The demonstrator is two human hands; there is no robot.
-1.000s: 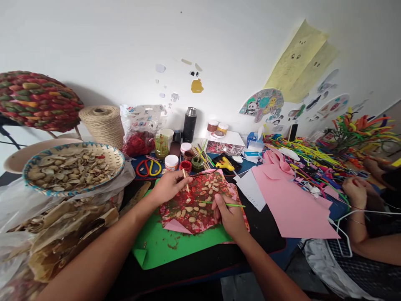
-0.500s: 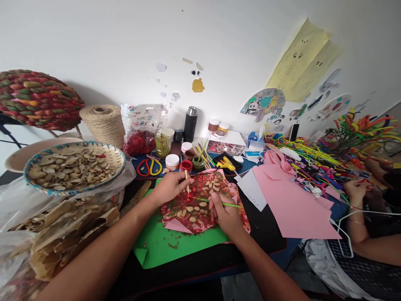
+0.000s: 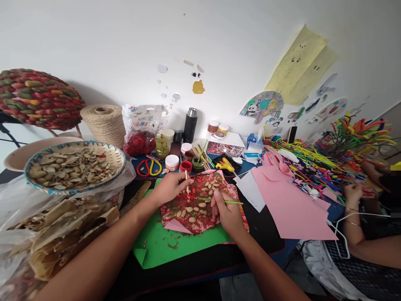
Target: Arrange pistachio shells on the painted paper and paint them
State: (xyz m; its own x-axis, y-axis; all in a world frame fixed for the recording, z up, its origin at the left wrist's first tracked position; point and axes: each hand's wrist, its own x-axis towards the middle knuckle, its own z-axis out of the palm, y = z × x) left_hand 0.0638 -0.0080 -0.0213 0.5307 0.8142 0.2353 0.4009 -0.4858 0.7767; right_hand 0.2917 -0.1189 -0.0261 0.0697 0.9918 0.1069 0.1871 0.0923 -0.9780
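A paint-smeared red sheet (image 3: 200, 209) lies on a green mat (image 3: 163, 244) in front of me, with several pale shells (image 3: 189, 209) scattered on it. My left hand (image 3: 171, 186) is closed on a thin wooden stick (image 3: 187, 182) whose tip touches the sheet. My right hand (image 3: 227, 213) is closed on a green-handled brush (image 3: 230, 202) that lies across the sheet, its tip pointing left.
Small paint pots (image 3: 185, 166), red scissors (image 3: 147, 167) and a yellow glue gun (image 3: 224, 165) stand behind the sheet. A woven basket of shells (image 3: 73, 165) sits left, with a twine spool (image 3: 103, 123). Pink paper (image 3: 288, 200) lies right, where another person's hands (image 3: 354, 192) work among pipe cleaners.
My right hand has shifted slightly up and right over the sheet with the brush. My left hand stays almost still. The other person's hand at the right has risen a little.
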